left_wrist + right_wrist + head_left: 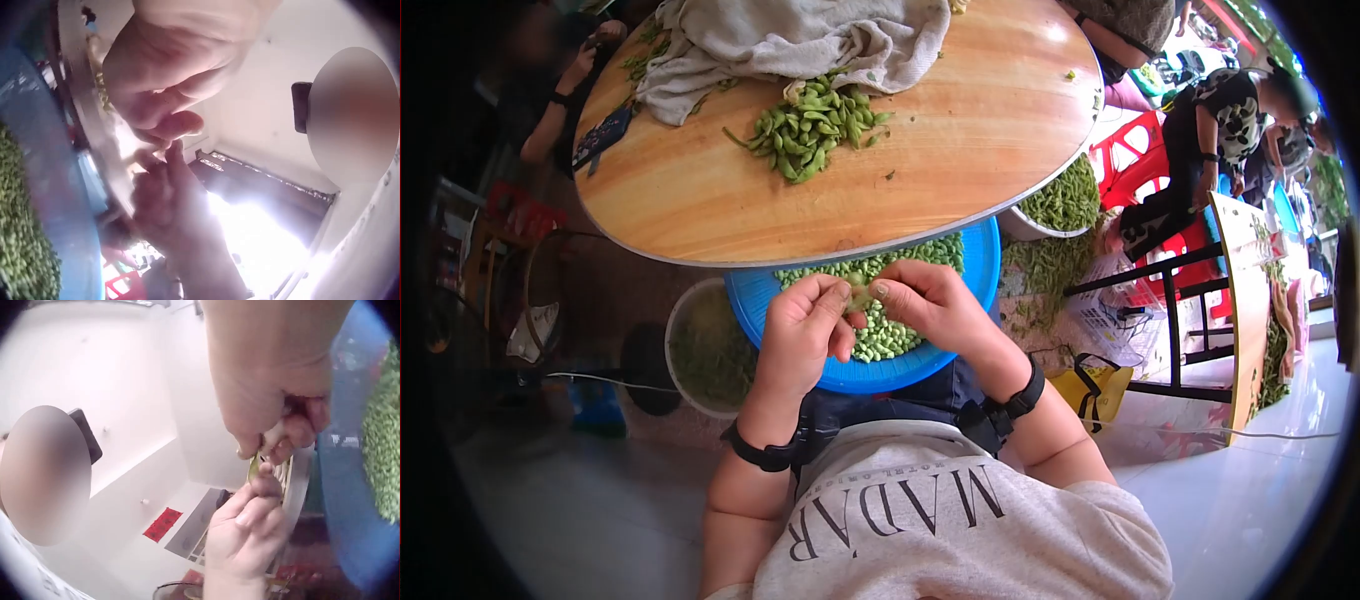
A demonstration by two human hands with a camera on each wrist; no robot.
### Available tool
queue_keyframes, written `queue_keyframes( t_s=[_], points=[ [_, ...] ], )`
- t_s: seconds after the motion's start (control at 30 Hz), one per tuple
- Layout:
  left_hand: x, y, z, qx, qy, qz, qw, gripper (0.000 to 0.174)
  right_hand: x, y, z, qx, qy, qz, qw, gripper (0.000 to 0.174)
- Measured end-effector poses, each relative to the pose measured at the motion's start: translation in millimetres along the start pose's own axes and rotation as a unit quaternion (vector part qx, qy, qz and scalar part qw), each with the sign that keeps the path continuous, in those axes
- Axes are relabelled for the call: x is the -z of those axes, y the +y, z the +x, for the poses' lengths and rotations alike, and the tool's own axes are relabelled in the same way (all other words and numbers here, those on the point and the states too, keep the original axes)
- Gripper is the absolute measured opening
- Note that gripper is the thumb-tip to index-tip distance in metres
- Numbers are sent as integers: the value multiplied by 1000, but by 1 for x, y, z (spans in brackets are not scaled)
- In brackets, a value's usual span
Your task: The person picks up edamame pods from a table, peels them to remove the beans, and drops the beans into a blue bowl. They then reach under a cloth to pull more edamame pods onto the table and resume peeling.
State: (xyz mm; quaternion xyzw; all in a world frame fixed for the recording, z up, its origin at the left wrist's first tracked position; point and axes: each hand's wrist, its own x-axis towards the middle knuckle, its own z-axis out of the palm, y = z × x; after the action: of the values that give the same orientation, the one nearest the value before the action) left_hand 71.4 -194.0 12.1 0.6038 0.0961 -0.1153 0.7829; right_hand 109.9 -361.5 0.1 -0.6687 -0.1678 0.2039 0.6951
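Observation:
Over the blue basin (pixel 745 300), both hands meet at a green bean pod (pixel 861 296). My left hand (pixel 802 325) pinches one end between thumb and fingers, and my right hand (pixel 940 308) pinches the other. A sliver of the pod (pixel 254 467) shows between the fingertips in the right wrist view, where the left hand (pixel 244 531) is below and the right hand (pixel 275 394) above. Fingers hide most of the pod in the left wrist view. Shelled green beans (pixel 885 340) fill the basin beneath the hands.
Ahead stands a round wooden table (pixel 960 150) bearing a heap of unshelled pods (pixel 810 130) and a grey cloth (pixel 800 40). Buckets of pods (pixel 1065 200) and of dark greenish contents (pixel 710 345) flank the basin. A yellow bag (pixel 1105 390) lies at right; other people stand around.

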Motion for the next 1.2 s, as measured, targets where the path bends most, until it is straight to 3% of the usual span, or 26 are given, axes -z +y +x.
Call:
queue_keyframes(
  t_s=[0.03,0.17,0.4,0.5,0.63,0.67,0.7,0.77,0.8,0.9,1.0,1.03,1.07,1.13,1.2],
  points=[
    [1,0,-1,-14,13,21,1000,15,2,8,3,65,49,-83,993,20],
    [-7,5,-5,-24,32,128,991,15,4,-17,3,173,66,-206,961,18],
    [0,3,-7,-3,-52,105,993,12,10,-7,12,148,-24,-258,954,17],
    [2,0,-12,22,-66,136,988,12,12,-12,12,-21,-67,-169,983,21],
    [3,0,-14,30,-51,201,978,12,10,6,10,-6,-80,-174,982,22],
    [3,-2,-12,37,-56,206,976,12,9,16,10,43,-62,-188,979,22],
    [-2,-4,-12,41,-39,230,971,15,5,17,8,28,-51,-169,984,21],
    [0,-20,-6,32,-40,236,971,19,3,28,7,68,-13,-251,966,16],
    [5,-31,-1,43,-40,191,980,16,2,36,7,80,12,-259,963,14],
    [7,-43,8,52,-6,181,982,9,13,51,4,29,83,-380,921,11],
    [48,-75,39,47,-31,243,968,29,18,39,-9,104,135,-321,932,11],
    [60,-83,52,46,-46,270,961,40,20,34,-11,136,67,-288,946,15],
    [52,-81,51,14,-40,228,973,31,15,42,-9,99,16,-217,971,21],
    [21,-74,26,-44,-8,144,988,15,12,32,-13,69,22,-170,983,23],
    [-12,-35,3,17,-7,113,993,18,20,28,-13,63,13,-146,987,22]
  ],
)
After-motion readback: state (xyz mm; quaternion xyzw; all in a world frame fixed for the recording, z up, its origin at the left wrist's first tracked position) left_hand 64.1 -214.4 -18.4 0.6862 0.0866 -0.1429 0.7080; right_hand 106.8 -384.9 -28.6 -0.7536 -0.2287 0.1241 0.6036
